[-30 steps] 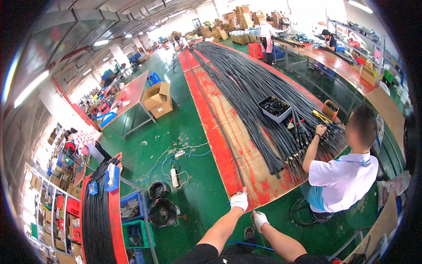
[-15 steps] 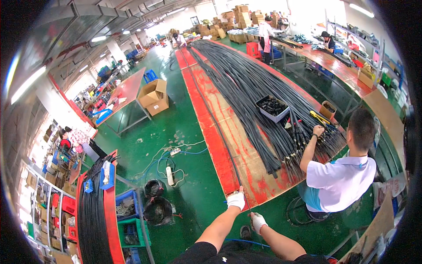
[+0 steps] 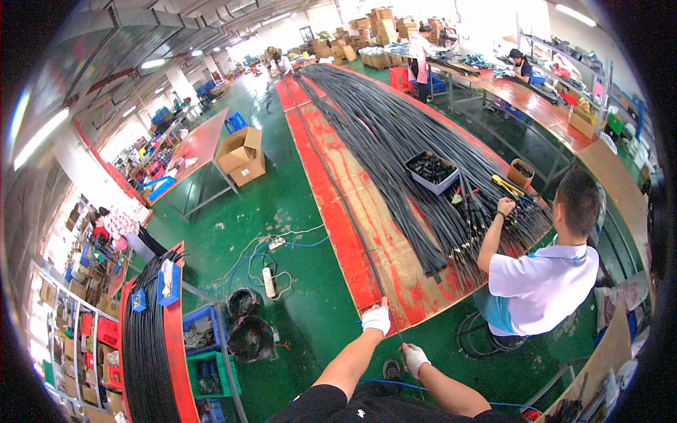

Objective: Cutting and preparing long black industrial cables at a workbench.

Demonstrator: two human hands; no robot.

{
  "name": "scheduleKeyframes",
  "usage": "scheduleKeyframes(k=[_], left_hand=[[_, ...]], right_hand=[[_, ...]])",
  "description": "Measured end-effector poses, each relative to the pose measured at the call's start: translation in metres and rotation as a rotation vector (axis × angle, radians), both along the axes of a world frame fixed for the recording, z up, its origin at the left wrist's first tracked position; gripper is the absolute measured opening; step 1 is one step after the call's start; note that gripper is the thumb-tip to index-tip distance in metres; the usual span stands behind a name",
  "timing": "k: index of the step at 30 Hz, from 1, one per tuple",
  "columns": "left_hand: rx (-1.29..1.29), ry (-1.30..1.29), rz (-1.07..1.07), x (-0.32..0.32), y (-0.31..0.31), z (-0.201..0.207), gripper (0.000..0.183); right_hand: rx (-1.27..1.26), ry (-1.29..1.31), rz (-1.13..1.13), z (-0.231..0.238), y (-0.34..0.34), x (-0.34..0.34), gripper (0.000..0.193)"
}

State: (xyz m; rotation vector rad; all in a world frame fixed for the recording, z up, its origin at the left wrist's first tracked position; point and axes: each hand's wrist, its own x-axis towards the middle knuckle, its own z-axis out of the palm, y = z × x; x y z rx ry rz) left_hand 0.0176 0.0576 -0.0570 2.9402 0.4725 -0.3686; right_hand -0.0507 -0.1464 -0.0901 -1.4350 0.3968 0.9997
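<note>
A long black cable (image 3: pixel 348 211) runs down the red, worn strip of the table and leaves it at the near corner. My left hand (image 3: pixel 376 319), in a white glove, is closed at that corner, its thumb against the cable; a small blue bit shows beside the glove, its kind unclear. Lower and to the right, my right hand (image 3: pixel 415 359), gloved too, grips the cable's near part below the table edge. The stretch between both hands looks taut. Many more black cables (image 3: pixel 395 155) lie in a wide bundle along the table (image 3: pixel 330 224).
A co-worker (image 3: pixel 546 275) sits at the right, hands over the cable ends. A bin of black parts (image 3: pixel 431 172) and yellow-handled pliers (image 3: pixel 508 187) lie on the bundle. Left on the green floor are black buckets (image 3: pixel 252 338), a power strip (image 3: pixel 269 282) and cords. A cardboard box (image 3: pixel 240 156) stands farther off.
The whole view has shifted slightly. My hands keep almost the same hold at the table corner, and the cable lies much as before.
</note>
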Motion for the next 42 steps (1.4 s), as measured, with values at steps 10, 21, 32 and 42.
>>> scheduleKeyframes(k=[10,21,32,42], left_hand=[[-0.027,0.017,0.007,0.002,-0.002,-0.005,0.071],[-0.063,-0.007,-0.018,0.005,-0.002,-0.015,0.078],[-0.073,-0.004,-0.023,0.01,-0.006,-0.007,0.07],[-0.081,-0.028,-0.024,0.008,-0.005,-0.009,0.07]], right_hand=[[0.058,0.087,-0.008,0.005,-0.004,0.003,0.03],[0.071,0.096,-0.001,0.012,-0.007,0.009,0.028],[0.004,0.074,-0.007,0.01,-0.009,0.014,0.028],[-0.007,0.1,0.012,0.015,-0.01,0.015,0.029]])
